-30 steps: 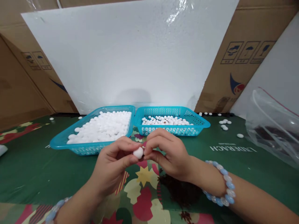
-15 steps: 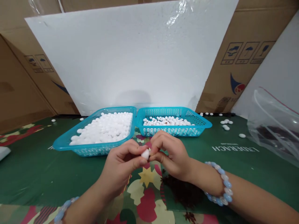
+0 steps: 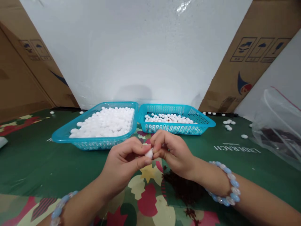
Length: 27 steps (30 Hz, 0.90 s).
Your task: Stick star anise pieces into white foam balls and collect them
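My left hand and my right hand meet above the patterned green cloth and pinch one small white ball between their fingertips. Most of the ball is covered by the fingers. Each wrist wears a bracelet of pale blue and white beads. Behind the hands stand two turquoise mesh baskets side by side: the left basket is heaped with white balls, and the right basket holds a thinner layer of white balls with some reddish-brown specks among them.
A pile of dark brown bits lies on the cloth under my right wrist. A clear plastic bag sits at the right. Loose white balls are scattered at the back. A white foam board and cardboard boxes stand behind.
The hands have drawn closer together around the white ball, covering more of it. The camera has shifted slightly, so the baskets sit a little higher in view.
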Each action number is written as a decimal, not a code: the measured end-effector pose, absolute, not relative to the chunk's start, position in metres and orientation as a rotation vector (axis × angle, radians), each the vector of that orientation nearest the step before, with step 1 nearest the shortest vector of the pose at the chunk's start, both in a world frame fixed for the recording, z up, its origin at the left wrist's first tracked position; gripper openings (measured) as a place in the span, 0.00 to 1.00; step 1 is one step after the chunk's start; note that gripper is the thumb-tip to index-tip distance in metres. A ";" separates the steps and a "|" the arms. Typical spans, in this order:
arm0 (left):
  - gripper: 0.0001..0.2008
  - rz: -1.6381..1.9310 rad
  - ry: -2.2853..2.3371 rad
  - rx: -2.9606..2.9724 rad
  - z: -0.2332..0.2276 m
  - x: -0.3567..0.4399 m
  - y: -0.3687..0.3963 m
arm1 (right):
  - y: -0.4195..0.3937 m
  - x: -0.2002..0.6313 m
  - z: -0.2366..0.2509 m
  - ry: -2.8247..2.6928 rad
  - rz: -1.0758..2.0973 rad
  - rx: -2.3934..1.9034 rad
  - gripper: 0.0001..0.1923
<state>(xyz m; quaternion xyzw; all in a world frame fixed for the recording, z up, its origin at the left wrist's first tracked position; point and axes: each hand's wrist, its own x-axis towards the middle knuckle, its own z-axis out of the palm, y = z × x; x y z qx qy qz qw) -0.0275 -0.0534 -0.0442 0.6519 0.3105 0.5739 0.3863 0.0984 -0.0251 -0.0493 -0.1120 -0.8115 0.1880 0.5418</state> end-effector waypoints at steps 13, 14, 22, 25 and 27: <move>0.12 1.593 0.785 1.991 -0.040 -0.030 -0.055 | -0.024 0.102 -0.041 -1.967 0.253 -0.313 0.11; 0.12 1.600 0.758 2.025 -0.040 -0.031 -0.054 | -0.023 0.102 -0.040 -1.958 0.243 -0.325 0.12; 0.14 1.632 0.583 2.005 -0.040 -0.035 -0.050 | -0.022 0.110 -0.034 -1.911 0.248 -0.311 0.15; 0.13 1.614 0.594 1.855 -0.039 -0.035 -0.050 | -0.024 0.113 -0.033 -1.940 0.326 -0.315 0.13; 0.13 1.610 0.596 1.742 -0.039 -0.036 -0.049 | -0.026 0.114 -0.031 -1.941 0.386 -0.287 0.14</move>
